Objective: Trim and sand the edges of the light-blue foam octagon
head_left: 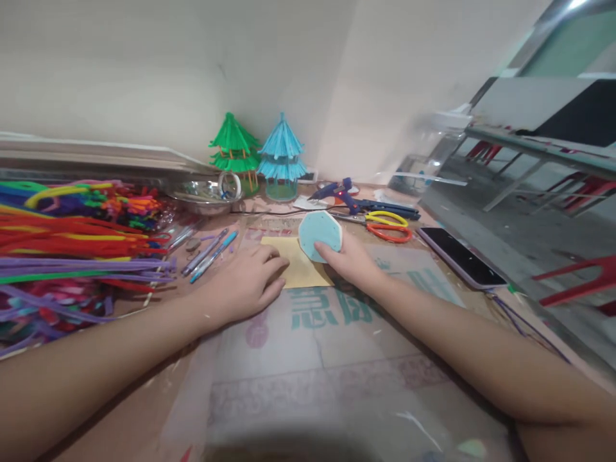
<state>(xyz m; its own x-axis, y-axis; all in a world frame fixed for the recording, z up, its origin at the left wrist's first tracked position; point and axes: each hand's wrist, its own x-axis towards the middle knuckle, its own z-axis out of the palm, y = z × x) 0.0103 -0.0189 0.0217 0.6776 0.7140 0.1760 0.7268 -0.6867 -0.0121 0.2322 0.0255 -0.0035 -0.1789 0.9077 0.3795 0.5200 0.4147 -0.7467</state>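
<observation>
My right hand (353,260) grips a light-blue octagonal piece (317,231) with a white edge and small dots near its corners; the thumb presses on its face and the other fingers are behind it, out of sight. The piece is raised over a yellow sheet of paper (301,273) on the table. Resting on that sheet's left side is my left hand (250,279), its fingers loosely bent and apart, with nothing visible in them.
Colourful pipe cleaners (77,237) pile up at the left, beside two pens (212,253). Behind stand a metal bowl (205,196), a green tower model (234,154) and a blue one (282,157). A glue gun (339,191), scissors (387,226) and a phone (462,256) lie rightward.
</observation>
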